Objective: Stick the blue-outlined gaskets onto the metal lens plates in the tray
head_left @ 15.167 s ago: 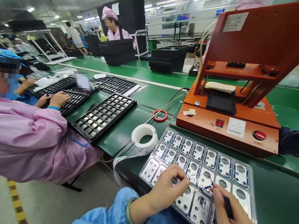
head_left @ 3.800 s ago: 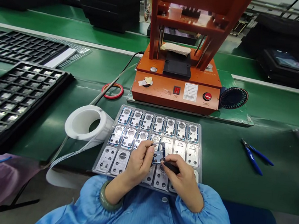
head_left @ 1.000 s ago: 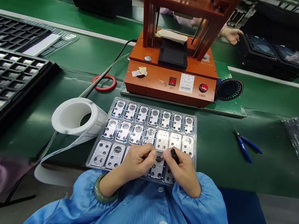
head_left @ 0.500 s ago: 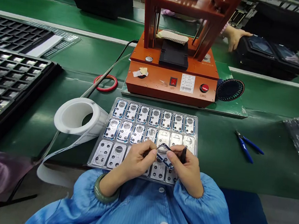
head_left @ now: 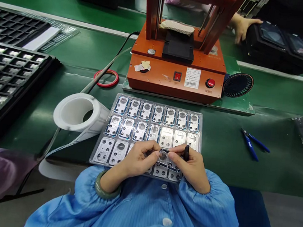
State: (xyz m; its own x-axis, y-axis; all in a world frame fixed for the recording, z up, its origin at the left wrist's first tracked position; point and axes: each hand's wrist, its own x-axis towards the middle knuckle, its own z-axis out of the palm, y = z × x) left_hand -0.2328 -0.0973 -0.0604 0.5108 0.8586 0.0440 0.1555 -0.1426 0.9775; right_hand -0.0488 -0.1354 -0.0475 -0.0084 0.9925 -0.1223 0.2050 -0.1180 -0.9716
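Observation:
My left hand [head_left: 141, 159] pinches the left end of a small rectangular metal plate [head_left: 164, 157] with a dark blue rim and a round mark. At the plate's other end, the thumb and fingers of my right hand [head_left: 191, 166] are closed on it. A black pen-like tool [head_left: 186, 153] also sticks up from my right hand; its lower part is hidden. Beneath both hands lies a clear plastic tray [head_left: 200, 124] with rows of similar silver plates [head_left: 119, 151], some blue-rimmed. My hands cover part of its bottom row.
Left of the tray stands a white roll [head_left: 73, 110] with a loose strip, near red tape [head_left: 108, 82]. An orange press [head_left: 172, 67] is behind. Blue-handled nippers [head_left: 252, 145] lie right. Black compartment trays [head_left: 6, 76] fill the left. Another person's hand [head_left: 243, 27] touches black cases at the back right.
The metal plate has turned from a slant to lie more nearly level between my fingers, its face showing more. My right hand has shifted slightly rightward. The view has tilted a little.

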